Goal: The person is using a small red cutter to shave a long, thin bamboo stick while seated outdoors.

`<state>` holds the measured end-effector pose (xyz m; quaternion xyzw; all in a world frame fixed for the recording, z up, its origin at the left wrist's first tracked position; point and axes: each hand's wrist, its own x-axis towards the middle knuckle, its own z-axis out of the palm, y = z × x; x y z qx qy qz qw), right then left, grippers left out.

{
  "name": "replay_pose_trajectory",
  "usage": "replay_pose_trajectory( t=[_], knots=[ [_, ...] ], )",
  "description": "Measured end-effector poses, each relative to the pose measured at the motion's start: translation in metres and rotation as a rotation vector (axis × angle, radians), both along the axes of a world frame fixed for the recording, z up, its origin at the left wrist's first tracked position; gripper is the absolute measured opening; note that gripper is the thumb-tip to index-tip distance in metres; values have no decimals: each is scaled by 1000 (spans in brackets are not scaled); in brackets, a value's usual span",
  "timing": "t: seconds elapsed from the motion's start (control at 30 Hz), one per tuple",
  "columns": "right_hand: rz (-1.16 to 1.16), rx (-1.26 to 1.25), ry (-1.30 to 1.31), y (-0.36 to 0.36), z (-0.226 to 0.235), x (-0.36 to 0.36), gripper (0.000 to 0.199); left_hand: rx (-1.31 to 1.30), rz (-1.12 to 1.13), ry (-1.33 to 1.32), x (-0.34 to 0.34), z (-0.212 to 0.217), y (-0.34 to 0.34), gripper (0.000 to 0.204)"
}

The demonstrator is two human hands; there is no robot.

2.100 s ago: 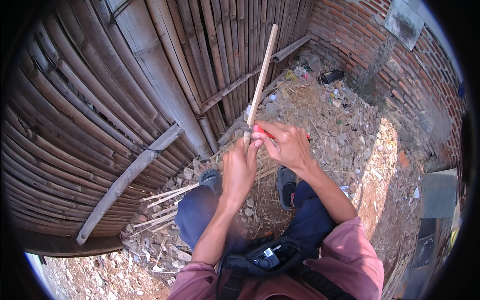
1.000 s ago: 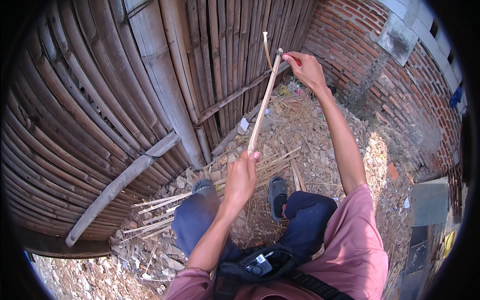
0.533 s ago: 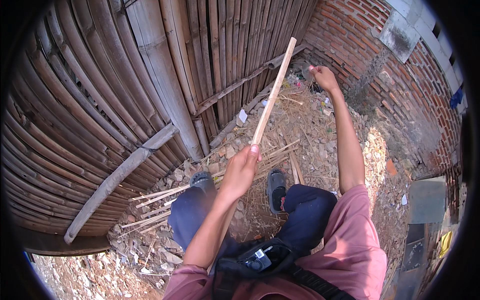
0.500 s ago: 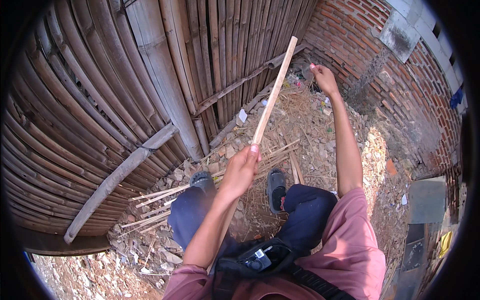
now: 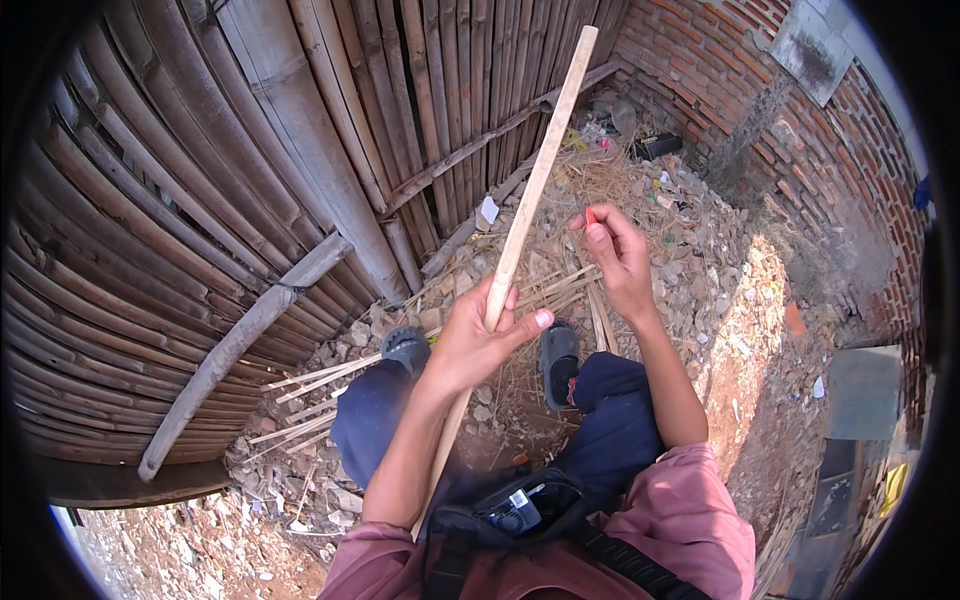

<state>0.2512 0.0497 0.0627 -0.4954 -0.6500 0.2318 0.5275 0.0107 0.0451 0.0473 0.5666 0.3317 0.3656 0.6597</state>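
My left hand (image 5: 478,338) is closed around a long pale bamboo strip (image 5: 540,165). The strip slants from my lap up toward the bamboo wall. To the right of the strip, my right hand (image 5: 618,255) is apart from it. Its fingers pinch a small red-handled tool (image 5: 590,214), of which only the red tip shows. I sit with my legs in dark trousers, and my feet in grey sandals (image 5: 558,352) rest on the rubble.
A wall of bamboo poles (image 5: 300,150) curves round the left and back. A brick wall (image 5: 800,120) closes the right. Split bamboo strips (image 5: 310,395) lie on the stony, straw-littered ground by my feet. A black pouch (image 5: 510,510) hangs at my chest.
My right hand, stretched far out by the strip's top end, has drawn back toward my body. The left hand keeps its grip and the strip stands steeper.
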Motion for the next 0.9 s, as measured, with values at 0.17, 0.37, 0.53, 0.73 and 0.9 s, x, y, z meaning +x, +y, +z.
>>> replay_pose_trajectory(
  t=[0.17,0.37,0.53,0.73,0.9],
  knots=[
    [124,58,-341,-21,-5,-21,24,158,68,105,5,-9,1,51],
    [211,68,-465,-22,-14,-27,22,181,58,149,6,-11,-1,51],
    [207,95,-481,-18,-18,-26,22,246,86,165,8,-16,-1,46],
    [171,121,-493,-18,-18,-28,22,343,138,202,10,-14,-1,47],
    [120,157,-507,-19,-18,-31,21,351,122,255,6,-10,-1,44]
  ],
)
